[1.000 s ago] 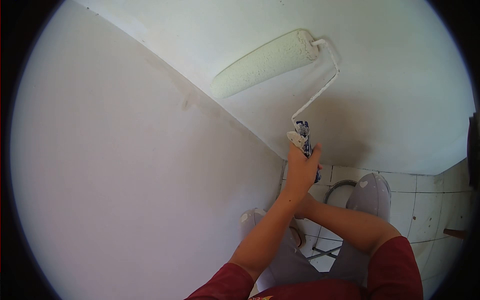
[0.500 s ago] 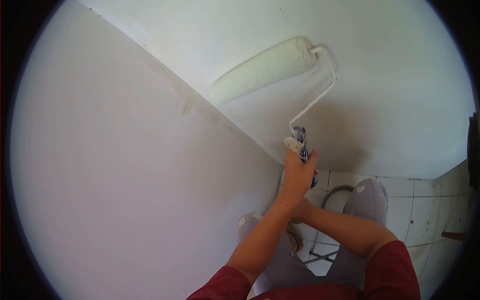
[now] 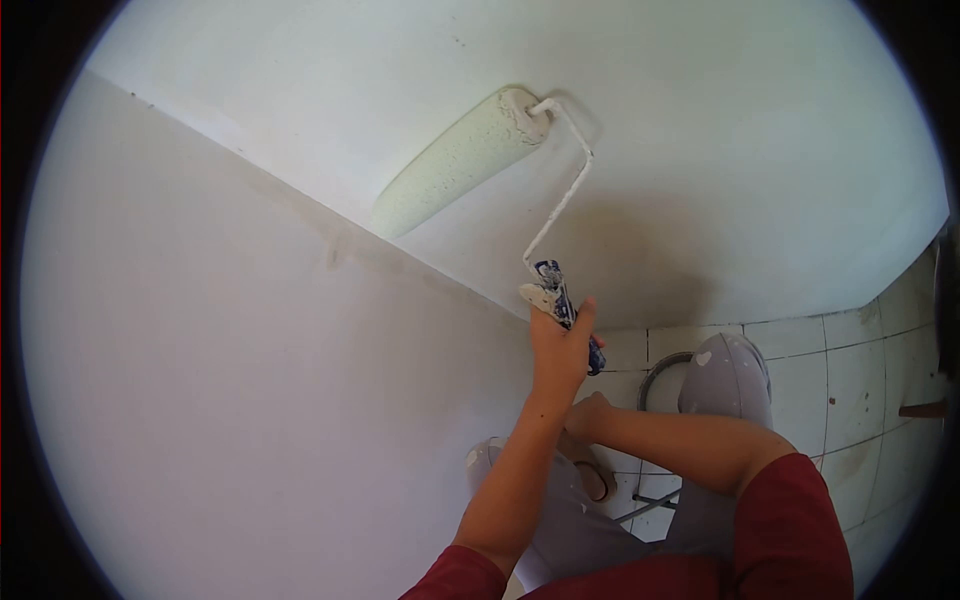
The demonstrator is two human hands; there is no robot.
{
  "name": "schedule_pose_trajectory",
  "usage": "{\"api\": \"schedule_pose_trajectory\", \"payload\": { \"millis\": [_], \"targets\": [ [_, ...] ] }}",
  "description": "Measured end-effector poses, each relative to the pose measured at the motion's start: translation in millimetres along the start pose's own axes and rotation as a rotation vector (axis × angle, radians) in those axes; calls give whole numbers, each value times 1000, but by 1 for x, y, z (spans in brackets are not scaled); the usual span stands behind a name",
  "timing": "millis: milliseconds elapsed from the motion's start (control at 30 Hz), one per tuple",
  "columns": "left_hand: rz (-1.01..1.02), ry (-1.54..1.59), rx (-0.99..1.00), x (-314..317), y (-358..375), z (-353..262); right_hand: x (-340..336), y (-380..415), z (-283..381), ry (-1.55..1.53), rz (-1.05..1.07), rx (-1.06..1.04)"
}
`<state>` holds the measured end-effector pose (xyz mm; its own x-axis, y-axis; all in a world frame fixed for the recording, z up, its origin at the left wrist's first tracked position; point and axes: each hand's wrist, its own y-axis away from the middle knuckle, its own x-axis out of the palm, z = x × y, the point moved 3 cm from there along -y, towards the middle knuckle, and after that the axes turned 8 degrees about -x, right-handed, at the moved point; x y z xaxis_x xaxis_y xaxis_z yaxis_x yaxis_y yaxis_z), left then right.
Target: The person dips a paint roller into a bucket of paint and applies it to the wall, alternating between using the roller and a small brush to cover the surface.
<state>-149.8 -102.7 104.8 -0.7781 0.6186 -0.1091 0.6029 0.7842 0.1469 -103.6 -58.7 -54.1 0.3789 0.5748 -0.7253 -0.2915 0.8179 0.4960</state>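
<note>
My left hand (image 3: 562, 345) is closed around the dark blue, paint-spattered handle (image 3: 556, 288) of a paint roller. A bent, paint-coated wire frame (image 3: 562, 200) runs up from the handle to the roller's pale cream sleeve (image 3: 462, 158). The sleeve lies slantwise against the white wall (image 3: 700, 130), its far left end at the corner with the greyish adjoining wall (image 3: 230, 350). Below my left wrist is my right hand (image 3: 587, 412), partly behind the left forearm and near my knees. Its fingers are hidden.
My legs in grey trousers (image 3: 715, 385) are close to the wall's base. White floor tiles (image 3: 795, 385) with dark joints and stains lie beneath. A dark round rim (image 3: 652, 385) shows beside my knee. Grey metal bars (image 3: 655, 500) cross between my legs. A brown object (image 3: 922, 410) is at far right.
The roller and my left hand have moved left in view, with the sleeve tilted more steeply. The whole view has shifted too. My right hand stays low behind the left forearm.
</note>
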Motion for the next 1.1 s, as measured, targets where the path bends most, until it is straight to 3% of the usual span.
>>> {"api": "schedule_pose_trajectory", "payload": {
  "millis": [200,400,633,833,900,933,1000,1100],
  "targets": [
    [-34,-34,9,-2,0,-4,2,1,-1,-22,-153,4],
    [-4,12,53,1,-1,-3,-14,17,9,23,29,-9],
    [-10,-55,10,-1,-1,-1,-6,8,2,40,-51,10],
    [2,-25,60,-5,-1,0,-14,-3,-21,-26,-33,-103],
    [-23,-41,58,-8,1,-4,-26,-7,-44,141,-265,-254],
    [-26,-85,30,-9,4,-5,-44,12,-49,203,-233,-262],
    [-90,-120,144,-17,-5,15,-88,69,-57,-123,-187,8],
    [-170,-211,333,-16,-14,24,-83,88,-109,-37,-177,124]
  ]
}}
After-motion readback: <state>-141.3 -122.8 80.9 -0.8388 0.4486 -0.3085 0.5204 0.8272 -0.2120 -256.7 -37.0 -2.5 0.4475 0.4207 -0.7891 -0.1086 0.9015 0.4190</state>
